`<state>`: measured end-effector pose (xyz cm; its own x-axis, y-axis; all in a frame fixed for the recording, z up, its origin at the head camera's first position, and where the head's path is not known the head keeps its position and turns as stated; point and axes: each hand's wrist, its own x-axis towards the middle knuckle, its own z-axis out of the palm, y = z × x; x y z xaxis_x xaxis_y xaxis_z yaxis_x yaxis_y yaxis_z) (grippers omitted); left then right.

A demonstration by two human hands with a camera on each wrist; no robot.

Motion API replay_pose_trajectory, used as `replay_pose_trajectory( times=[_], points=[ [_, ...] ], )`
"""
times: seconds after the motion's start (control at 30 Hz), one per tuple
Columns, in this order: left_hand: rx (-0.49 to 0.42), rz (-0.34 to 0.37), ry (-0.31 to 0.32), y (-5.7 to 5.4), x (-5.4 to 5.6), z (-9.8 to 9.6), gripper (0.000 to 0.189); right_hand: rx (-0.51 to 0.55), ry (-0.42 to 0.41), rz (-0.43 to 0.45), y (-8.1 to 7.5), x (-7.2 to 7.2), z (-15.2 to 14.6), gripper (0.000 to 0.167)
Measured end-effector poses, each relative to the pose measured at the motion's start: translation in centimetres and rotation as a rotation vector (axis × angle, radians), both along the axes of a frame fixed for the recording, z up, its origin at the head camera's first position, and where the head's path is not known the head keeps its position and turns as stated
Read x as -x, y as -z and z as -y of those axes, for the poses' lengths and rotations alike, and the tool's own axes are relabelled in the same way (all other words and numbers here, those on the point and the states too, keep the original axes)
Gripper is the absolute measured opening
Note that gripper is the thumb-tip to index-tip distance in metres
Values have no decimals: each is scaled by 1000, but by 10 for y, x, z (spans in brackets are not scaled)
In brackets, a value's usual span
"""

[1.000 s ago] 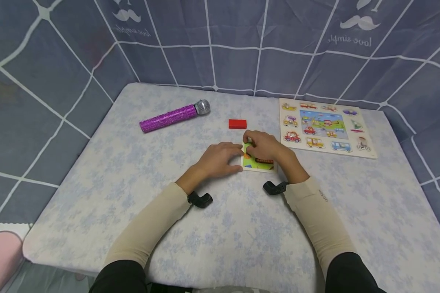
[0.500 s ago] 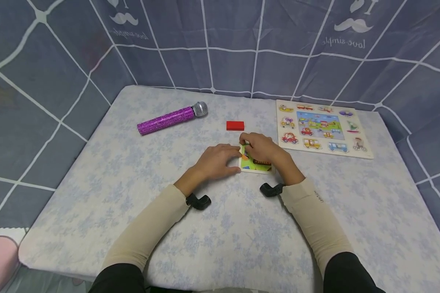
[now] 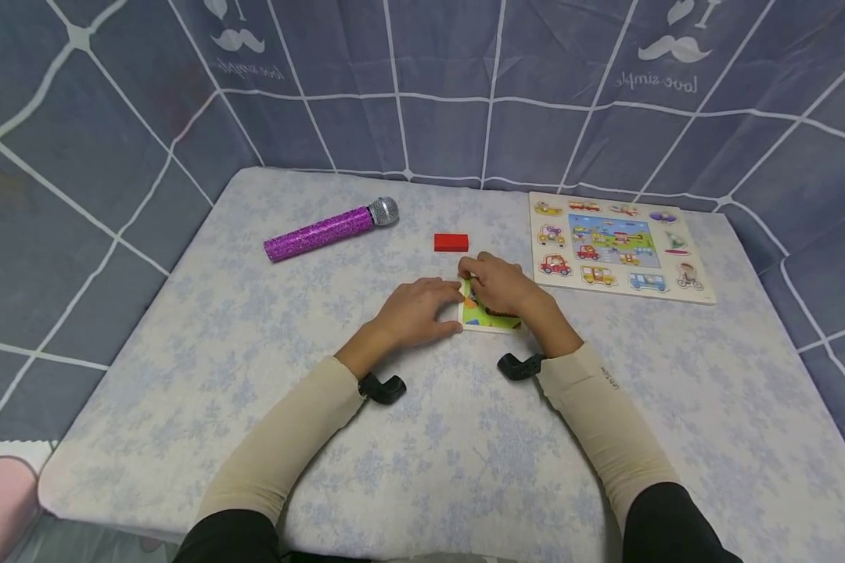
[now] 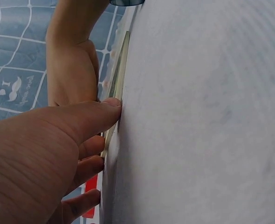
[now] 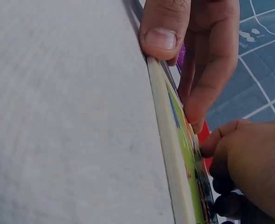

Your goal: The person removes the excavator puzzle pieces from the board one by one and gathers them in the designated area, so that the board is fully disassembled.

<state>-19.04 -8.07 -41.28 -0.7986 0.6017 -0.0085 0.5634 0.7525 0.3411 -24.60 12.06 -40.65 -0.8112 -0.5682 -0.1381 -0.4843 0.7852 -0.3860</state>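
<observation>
A small, flat wooden picture puzzle (image 3: 480,319) with a green picture and a pale rim lies on the table between both hands. My left hand (image 3: 414,311) rests along its left side in the head view. There the thumb touches the near corner, and the extended fingers touch farther up. My right hand (image 3: 503,285) reaches over the far part, its fingers curled and pinching near the far left corner. The right wrist view gives the puzzle's pale edge (image 5: 168,154) with the left thumb (image 5: 161,39) against it. The right palm hides what lies under it.
Beyond the hands lies a red block (image 3: 451,242). A purple glittery microphone (image 3: 331,231) is at the back left. At the back right lies a larger vehicle puzzle board (image 3: 623,244). Grey-blue gridded curtains (image 3: 444,133) hang behind the table (image 3: 422,469).
The head view has shifted slightly. My right hand has edged a little to the left over the puzzle; my left hand keeps its place at the puzzle's side.
</observation>
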Motion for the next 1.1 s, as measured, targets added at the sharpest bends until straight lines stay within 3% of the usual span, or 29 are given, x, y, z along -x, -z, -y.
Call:
replay_pose_trajectory(
  times=[0.6, 1.1],
  points=[
    [17, 5, -10, 1, 0, -2, 49, 18, 14, -11, -1, -2, -1, 16],
    [51, -35, 43, -1, 0, -2, 51, 73, -15, -36, -4, 0, -9, 17]
  ],
)
